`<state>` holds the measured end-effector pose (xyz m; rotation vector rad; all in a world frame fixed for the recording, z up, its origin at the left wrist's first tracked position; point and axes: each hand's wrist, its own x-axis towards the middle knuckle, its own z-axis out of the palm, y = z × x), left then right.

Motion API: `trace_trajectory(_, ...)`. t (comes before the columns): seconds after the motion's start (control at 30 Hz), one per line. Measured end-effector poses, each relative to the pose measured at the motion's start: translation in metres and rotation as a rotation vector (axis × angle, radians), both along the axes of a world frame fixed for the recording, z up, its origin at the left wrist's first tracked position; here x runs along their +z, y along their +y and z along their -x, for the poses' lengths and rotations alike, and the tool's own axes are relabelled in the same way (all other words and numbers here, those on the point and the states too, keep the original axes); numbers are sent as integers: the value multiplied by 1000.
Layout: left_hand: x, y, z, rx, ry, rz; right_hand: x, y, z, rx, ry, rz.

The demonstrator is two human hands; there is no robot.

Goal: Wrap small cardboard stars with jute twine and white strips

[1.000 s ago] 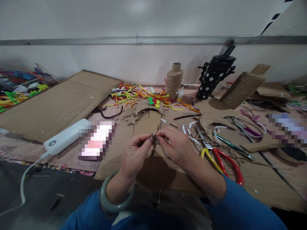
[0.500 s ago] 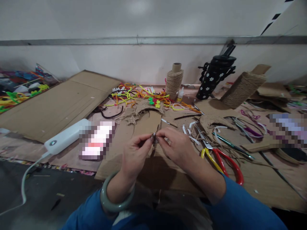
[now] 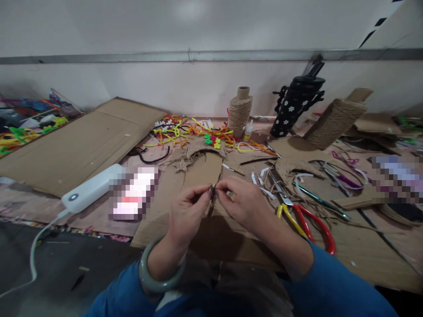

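My left hand and my right hand meet fingertip to fingertip above a cardboard sheet. Between them they pinch a small piece of jute twine; its shape is too small to make out. A grey-green bangle sits on my left wrist. Both sleeves are blue. Just right of my right hand lie red-handled scissors and yellow-handled scissors.
A white power bank with its cable lies at the left. At the back stand two twine spools, a small glue bottle, a black flowered bottle and a heap of coloured pipe cleaners. A large cardboard lies far left.
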<state>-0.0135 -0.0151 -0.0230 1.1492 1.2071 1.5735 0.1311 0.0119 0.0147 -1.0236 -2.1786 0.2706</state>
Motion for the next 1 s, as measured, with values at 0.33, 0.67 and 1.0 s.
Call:
trace_trajectory(0.33, -2, 2, 1, -21, -52, 47, 3, 1, 0, -19, 12, 104)
trace_trajectory(0.67, 1, 3, -1, -24, -153, 92, 0, 3, -3, -21, 52, 202)
trace_trajectory(1.0, -3, 4, 1, -4, -81, 61, 1, 5, -2, 15, -23, 151)
